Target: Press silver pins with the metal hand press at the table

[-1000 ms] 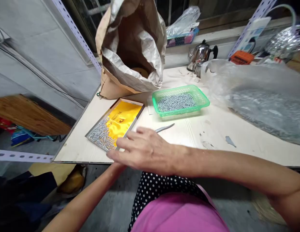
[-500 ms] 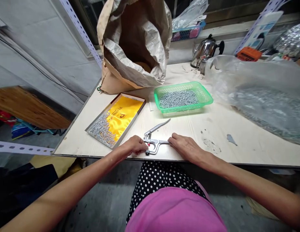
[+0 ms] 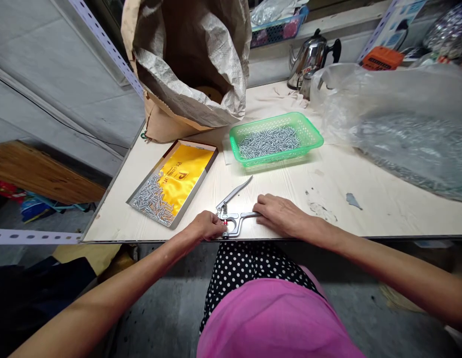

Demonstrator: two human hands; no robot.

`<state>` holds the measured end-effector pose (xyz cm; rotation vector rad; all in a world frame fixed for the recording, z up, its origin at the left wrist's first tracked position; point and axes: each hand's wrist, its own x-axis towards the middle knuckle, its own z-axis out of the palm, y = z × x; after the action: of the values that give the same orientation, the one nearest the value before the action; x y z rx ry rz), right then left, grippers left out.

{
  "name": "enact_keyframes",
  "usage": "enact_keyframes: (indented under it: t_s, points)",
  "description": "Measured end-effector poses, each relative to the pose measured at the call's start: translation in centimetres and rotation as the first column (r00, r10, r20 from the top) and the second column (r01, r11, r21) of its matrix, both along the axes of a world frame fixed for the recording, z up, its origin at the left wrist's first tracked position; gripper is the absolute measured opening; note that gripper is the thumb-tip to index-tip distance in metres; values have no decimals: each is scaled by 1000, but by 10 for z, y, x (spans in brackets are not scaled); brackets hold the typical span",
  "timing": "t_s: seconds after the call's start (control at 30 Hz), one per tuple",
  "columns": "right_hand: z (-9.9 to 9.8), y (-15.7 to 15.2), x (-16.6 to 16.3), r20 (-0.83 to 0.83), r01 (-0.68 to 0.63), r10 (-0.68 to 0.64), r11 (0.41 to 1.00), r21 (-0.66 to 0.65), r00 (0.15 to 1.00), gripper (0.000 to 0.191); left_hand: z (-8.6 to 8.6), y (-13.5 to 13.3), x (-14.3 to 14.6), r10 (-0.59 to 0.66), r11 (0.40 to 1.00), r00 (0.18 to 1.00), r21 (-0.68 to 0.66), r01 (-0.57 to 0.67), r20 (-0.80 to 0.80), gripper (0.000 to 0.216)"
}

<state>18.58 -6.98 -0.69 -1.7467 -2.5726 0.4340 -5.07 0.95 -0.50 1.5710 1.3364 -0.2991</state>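
Observation:
A metal hand press (image 3: 234,211) with a long raised lever lies at the near edge of the pale table (image 3: 383,209). My left hand (image 3: 205,226) is curled at the tool's head, fingertips pinched by its jaw; what they hold is too small to make out. My right hand (image 3: 281,215) lies closed over the tool's lower handle. A yellow-lined flat box (image 3: 179,180) with several small silver parts in its near corner sits to the left. A green plastic basket (image 3: 276,141) full of silver parts stands behind the tool.
A big open paper sack (image 3: 190,64) stands at the back left. A large clear plastic bag (image 3: 402,129) of silver parts covers the right side. A steel kettle (image 3: 309,59) and an orange item (image 3: 382,58) sit at the back. Perforated shelf posts (image 3: 104,44) flank the table.
A second ago my right hand swept across in front of the box. Both hands have since settled on the hand press at the table's edge. The view tilted slightly down.

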Motion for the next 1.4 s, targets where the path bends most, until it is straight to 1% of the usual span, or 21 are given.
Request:
enact_keyframes:
  t_s: [0.03, 0.13, 0.17, 0.23, 0.4, 0.53, 0.67, 0.73, 0.77, 0.8, 0.83, 0.87, 0.9, 0.97, 1.0, 1.03, 1.1, 1.17, 1.23, 1.3, 1.4]
  points:
    - [0, 5, 3, -25, -19, 20, 999, 31, 999, 29, 0, -1, 0, 7, 1000, 1000, 0, -7, -3, 31]
    - [-3, 27, 9, -49, -56, 62, 993, 108, 997, 83, 2, -3, 0, 35, 999, 999, 5, -35, -20, 30]
    - [-5, 36, 10, -38, -68, 72, 992, 104, 997, 95, 2, -4, 1, 43, 999, 999, 5, -43, -28, 30]
    - [-9, 51, 8, -7, -97, 98, 993, 65, 995, 105, 2, -4, 2, 52, 999, 998, 4, -52, -41, 29]
    - [-3, 66, -1, 92, -121, 120, 993, 7, 989, 101, 3, -6, 3, 67, 998, 996, 2, -67, -52, 28]
    - [5, 63, -6, 168, -130, 131, 991, -12, 977, 84, 5, -6, 4, 76, 997, 996, 3, -76, -50, 30]
    - [9, 58, -8, 174, -122, 122, 992, -7, 977, 68, 6, -8, 2, 84, 996, 995, 4, -84, -49, 36]
    - [10, 55, -10, 162, -113, 113, 994, -7, 980, 61, 8, -10, 1, 36, 998, 996, 57, -31, -83, 37]
    - [11, 53, -11, 157, -108, 108, 994, -9, 982, 57, 10, -12, 1, -4, 991, 993, 134, 19, -114, 36]
    - [11, 52, -12, 152, -99, 100, 995, -13, 983, 53, 12, -15, 1, -47, 966, 988, 246, 82, -148, 35]
    - [12, 50, -13, 146, -88, 90, 996, -17, 985, 50, 14, -17, 3, -90, 913, 980, 378, 152, -176, 33]
    - [12, 48, -14, 139, -76, 78, 997, -20, 987, 48, 15, -20, 5, -141, 831, 970, 510, 223, -196, 30]
    - [11, 46, -15, 129, -63, 66, 998, -22, 989, 46, 16, -21, 9, -205, 730, 957, 619, 290, -207, 26]
    - [8, 43, -15, 105, -46, 47, 999, -13, 993, 43, 16, -22, 19, -370, 543, 902, 736, 405, -223, 30]
    - [6, 42, -14, 93, -42, 42, 999, -5, 995, 43, 14, -21, 24, -454, 477, 859, 749, 460, -238, 40]
    - [4, 42, -13, 82, -41, 40, 999, 2, 996, 44, 13, -19, 29, -521, 430, 814, 745, 510, -256, 49]
    - [1, 41, -9, 59, -54, 54, 999, -5, 997, 53, 10, -13, 39, -594, 393, 751, 711, 583, -287, 57]
    - [1, 40, -5, 46, -58, 60, 998, -29, 997, 63, 8, -6, 46, -603, 395, 733, 681, 617, -315, 59]
    - [4, 38, -4, 64, -38, 41, 998, -50, 997, 68, 8, -1, 49, -583, 409, 741, 668, 622, -332, 66]
    - [10, 35, -7, 102, 5, 1, 998, -59, 995, 64, 8, 2, 52, -579, 420, 746, 665, 618, -328, 70]
    - [16, 32, -13, 130, 53, -46, 997, -54, 990, 48, 6, 5, 54, -588, 419, 752, 683, 598, -298, 56]
